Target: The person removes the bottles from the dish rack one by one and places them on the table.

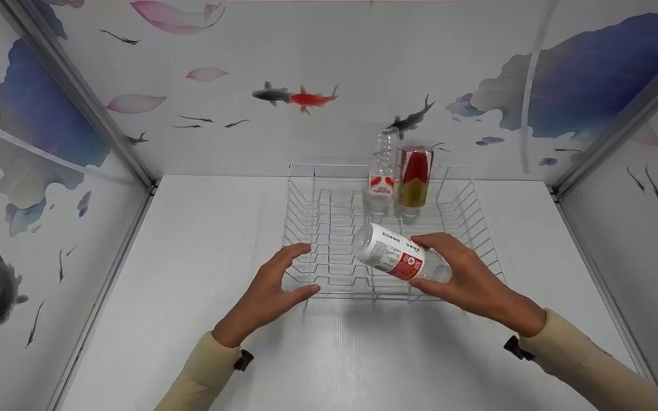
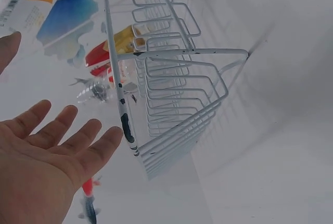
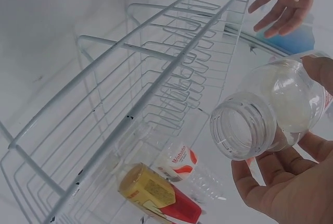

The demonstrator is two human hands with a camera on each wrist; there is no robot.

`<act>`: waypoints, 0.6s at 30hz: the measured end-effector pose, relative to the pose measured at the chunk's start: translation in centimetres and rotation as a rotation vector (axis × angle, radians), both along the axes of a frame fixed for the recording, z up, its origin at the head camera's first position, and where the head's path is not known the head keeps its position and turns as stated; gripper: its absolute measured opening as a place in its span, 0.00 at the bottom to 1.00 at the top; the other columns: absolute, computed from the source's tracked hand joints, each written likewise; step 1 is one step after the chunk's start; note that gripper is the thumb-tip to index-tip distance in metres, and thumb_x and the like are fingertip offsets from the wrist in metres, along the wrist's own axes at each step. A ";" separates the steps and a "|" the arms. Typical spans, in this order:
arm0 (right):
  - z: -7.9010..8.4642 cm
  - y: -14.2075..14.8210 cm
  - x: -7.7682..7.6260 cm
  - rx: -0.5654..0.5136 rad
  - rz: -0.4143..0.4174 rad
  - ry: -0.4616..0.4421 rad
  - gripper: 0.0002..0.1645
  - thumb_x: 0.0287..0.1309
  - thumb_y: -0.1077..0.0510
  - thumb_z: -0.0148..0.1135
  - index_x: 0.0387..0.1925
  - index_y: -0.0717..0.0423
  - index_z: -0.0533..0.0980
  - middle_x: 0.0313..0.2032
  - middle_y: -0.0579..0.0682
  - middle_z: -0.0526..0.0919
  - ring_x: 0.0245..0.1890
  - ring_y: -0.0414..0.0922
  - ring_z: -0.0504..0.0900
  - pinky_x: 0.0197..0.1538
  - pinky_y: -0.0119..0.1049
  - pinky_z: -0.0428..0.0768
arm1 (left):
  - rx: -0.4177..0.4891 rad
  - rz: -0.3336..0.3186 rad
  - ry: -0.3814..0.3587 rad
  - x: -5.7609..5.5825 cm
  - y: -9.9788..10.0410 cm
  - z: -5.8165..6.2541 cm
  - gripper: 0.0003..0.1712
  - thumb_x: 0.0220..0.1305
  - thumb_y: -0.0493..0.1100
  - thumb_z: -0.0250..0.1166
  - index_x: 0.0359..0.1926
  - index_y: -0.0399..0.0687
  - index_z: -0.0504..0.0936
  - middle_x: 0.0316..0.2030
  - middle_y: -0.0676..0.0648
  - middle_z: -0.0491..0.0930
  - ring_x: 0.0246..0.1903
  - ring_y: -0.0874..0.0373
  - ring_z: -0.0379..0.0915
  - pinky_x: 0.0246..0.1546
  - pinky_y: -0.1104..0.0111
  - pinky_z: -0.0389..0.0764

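Observation:
My right hand [image 1: 466, 277] grips a clear plastic bottle [image 1: 392, 251] with a white, red and orange label, thumb on one side and fingers on the other. It is tilted above the wire rack [image 1: 352, 295], its base towards the upper left. In the right wrist view, the bottle's threaded mouth [image 3: 242, 127] has no cap. Near the rack's front left corner, my left hand [image 1: 269, 291] holds nothing, its fingers spread and thumb apart. At the back of the rack stand a clear bottle [image 1: 381, 185] with a red-and-white label and a red-and-gold can [image 1: 416, 177].
The white wire rack has rows of bent wire dividers and sits on a white table [image 1: 203, 228]. Behind it rises a white wall [image 1: 340, 51] painted with fish and petals. Side panels [image 1: 26, 188] with metal edge strips close off the left and right.

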State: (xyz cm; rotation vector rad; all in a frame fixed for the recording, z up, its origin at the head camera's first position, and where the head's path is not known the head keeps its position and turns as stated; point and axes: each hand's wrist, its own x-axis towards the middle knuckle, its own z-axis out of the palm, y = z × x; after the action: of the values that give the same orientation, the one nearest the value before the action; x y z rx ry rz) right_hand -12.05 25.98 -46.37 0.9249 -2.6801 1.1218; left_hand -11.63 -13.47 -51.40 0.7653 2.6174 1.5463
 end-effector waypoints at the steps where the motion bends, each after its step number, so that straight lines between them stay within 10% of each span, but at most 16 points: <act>1: 0.0 0.0 0.0 0.001 0.001 -0.003 0.47 0.55 0.60 0.88 0.74 0.50 0.75 0.68 0.43 0.80 0.66 0.44 0.78 0.62 0.57 0.87 | -0.001 -0.002 -0.003 0.0 0.0 0.1 0.44 0.69 0.46 0.80 0.79 0.41 0.71 0.77 0.42 0.73 0.79 0.46 0.66 0.80 0.47 0.68; 18: 0.1 0.0 0.5 0.039 0.026 0.010 0.46 0.57 0.58 0.87 0.75 0.52 0.74 0.68 0.43 0.80 0.65 0.44 0.78 0.59 0.51 0.89 | -0.018 -0.063 0.006 0.0 1.1 1.0 0.43 0.69 0.47 0.80 0.79 0.43 0.71 0.76 0.45 0.73 0.78 0.48 0.67 0.79 0.47 0.70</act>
State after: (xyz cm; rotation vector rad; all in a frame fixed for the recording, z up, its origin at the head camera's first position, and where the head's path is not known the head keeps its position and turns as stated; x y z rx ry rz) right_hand -11.55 25.95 -46.23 0.9710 -2.6984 1.0707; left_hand -11.62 -12.36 -50.43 0.8437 2.5809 1.5051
